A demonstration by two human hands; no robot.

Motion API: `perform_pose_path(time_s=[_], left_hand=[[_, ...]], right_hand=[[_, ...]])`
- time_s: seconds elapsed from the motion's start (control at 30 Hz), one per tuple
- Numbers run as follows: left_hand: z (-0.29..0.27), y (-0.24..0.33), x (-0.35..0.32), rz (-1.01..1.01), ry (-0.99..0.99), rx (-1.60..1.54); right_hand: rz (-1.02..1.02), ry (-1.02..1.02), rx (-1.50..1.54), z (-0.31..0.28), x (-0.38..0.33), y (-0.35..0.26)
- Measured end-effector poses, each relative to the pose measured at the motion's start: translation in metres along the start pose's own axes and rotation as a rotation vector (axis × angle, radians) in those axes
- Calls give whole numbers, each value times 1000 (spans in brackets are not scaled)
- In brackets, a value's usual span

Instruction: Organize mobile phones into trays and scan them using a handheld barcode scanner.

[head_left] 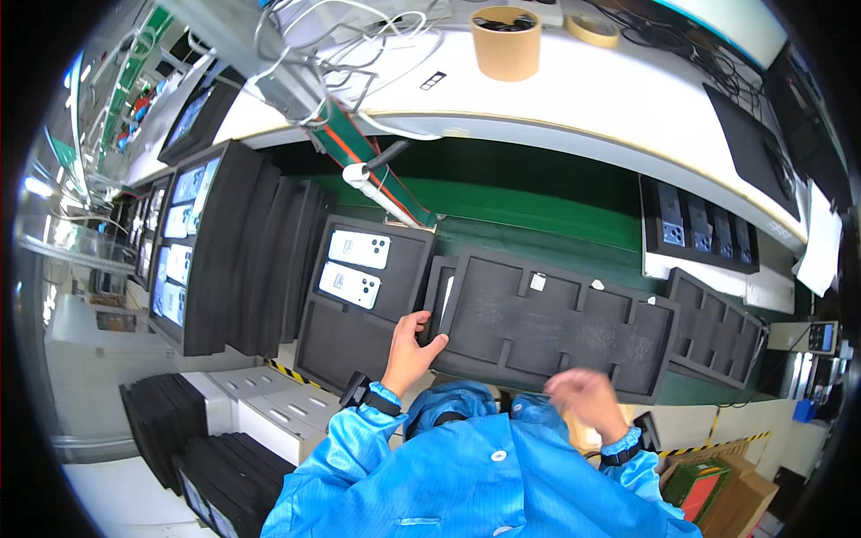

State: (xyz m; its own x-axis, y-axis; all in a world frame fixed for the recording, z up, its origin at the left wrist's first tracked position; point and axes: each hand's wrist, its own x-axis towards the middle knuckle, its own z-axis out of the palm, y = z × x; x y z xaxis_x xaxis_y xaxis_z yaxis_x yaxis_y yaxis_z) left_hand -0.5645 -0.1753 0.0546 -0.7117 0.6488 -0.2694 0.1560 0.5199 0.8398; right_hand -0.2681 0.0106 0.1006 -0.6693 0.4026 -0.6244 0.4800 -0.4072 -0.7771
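A long black foam tray [574, 314] with shallow compartments lies in front of me, its compartments holding no phones. My left hand [414, 351] is at its left end, thumb and fingers apart, with the thumb by the tray's edge. Over the near right edge of that tray is my right hand [587, 401], smeared by motion, so its fingers do not show clearly. Under the tray's left end another black tray [437, 291] shows in part. Left of my left hand, two white phones [360, 249] lie back side up in a black foam tray [354, 345].
Stacked black trays [242, 260] stand on the left, with phones in the outermost one. Another compartmented tray [717, 327] lies at right. A white shelf [592, 99] at the back bears a brown tub [505, 45] and cables. A slanted post [359, 161] rises at centre left.
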Motion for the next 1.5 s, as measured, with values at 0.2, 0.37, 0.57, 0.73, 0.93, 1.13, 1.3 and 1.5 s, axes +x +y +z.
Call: perform_pose_path(time_s=[0.2,0.37,0.57,0.73,0.93,1.13,1.3,1.5], left_hand=[[17,21,-10,223,178,445],[-6,-16,-18,108,176,177],[-38,-34,-11,-12,200,-386],[-125,-77,22,318,518,429],[-179,-97,91,489,-58,839],[-159,-104,125,473,-51,902],[-185,-92,127,756,22,819],[-216,-31,87,773,36,449]], right_hand=[[44,1414,-826,-96,25,24],[-34,1154,-653,-103,40,68],[-433,1204,-858,-24,69,1],[-662,240,-550,175,158,-120],[-885,26,-1137,299,350,-120],[-777,253,-1627,359,375,-138],[-737,166,-1541,369,334,-176],[-846,384,-208,249,180,-146]])
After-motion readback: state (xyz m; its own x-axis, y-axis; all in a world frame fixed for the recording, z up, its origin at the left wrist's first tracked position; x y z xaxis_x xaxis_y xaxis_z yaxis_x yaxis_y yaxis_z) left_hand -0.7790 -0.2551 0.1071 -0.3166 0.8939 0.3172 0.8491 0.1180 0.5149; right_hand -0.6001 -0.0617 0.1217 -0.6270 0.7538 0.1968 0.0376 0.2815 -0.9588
